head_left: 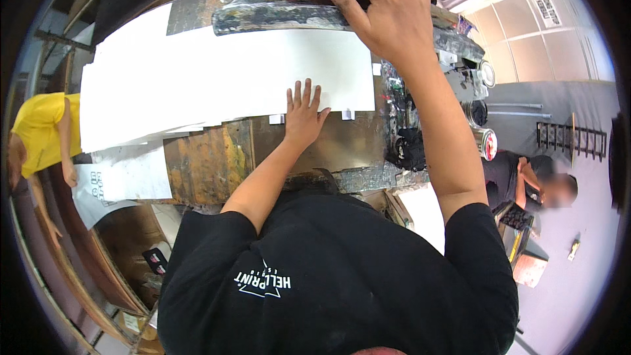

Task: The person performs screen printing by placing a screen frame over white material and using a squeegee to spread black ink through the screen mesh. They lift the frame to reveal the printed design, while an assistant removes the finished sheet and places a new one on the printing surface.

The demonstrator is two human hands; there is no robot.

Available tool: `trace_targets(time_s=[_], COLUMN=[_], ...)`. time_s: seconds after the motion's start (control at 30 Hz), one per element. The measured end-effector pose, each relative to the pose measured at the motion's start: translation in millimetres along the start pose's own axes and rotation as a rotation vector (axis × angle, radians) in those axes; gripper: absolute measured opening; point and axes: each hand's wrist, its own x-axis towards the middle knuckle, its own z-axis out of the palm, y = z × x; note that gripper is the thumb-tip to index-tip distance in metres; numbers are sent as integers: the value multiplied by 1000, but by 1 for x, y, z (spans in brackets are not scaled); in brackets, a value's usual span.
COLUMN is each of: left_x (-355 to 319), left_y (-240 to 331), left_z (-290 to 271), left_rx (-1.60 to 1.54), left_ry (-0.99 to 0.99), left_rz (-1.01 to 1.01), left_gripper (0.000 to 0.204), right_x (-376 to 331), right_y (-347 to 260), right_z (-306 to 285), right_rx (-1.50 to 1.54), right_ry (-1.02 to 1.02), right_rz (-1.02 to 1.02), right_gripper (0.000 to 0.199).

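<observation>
My left hand (304, 115) lies flat with its fingers spread on the near edge of a large white sheet (217, 69). Small white tabs (348, 116) show along that edge, either side of the hand. At the far side, my right hand (394, 16) is wrapped over an ink-stained wooden frame (282, 19), seen nearly edge-on beyond the sheet. The thumb presses on its near side; the fingertips are hidden behind it. Under the left part of the sheet, edges of more white sheets (187, 130) peek out.
The worktable (204, 161) is brown and ink-stained. A crumpled black cloth (409, 150) and open cans (488, 143) stand at the right. A person in yellow (43, 131) is at the left by a printed sheet (128, 177). Another person in dark clothes (506, 177) is at the right.
</observation>
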Motion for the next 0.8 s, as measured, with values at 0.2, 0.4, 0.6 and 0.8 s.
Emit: trace_targets(time_s=[0.2,0.4,0.6,0.8], left_x=[31,31,52,44], left_y=[31,29,34,37], left_z=[34,37,3,11], left_rx=[68,108,-35,106], left_ry=[-84,-62,-348,-96], left_rz=[-89,-97,-217,-100], left_gripper=[64,56,58,63], right_x=[10,11,-1,1], right_y=[3,2,9,6], right_z=[-8,-8,5,7], right_rx=[38,3,-78,-78], right_ry=[-66,-131,-19,-8], right_rz=[51,58,-33,-45], right_gripper=[46,52,56,56])
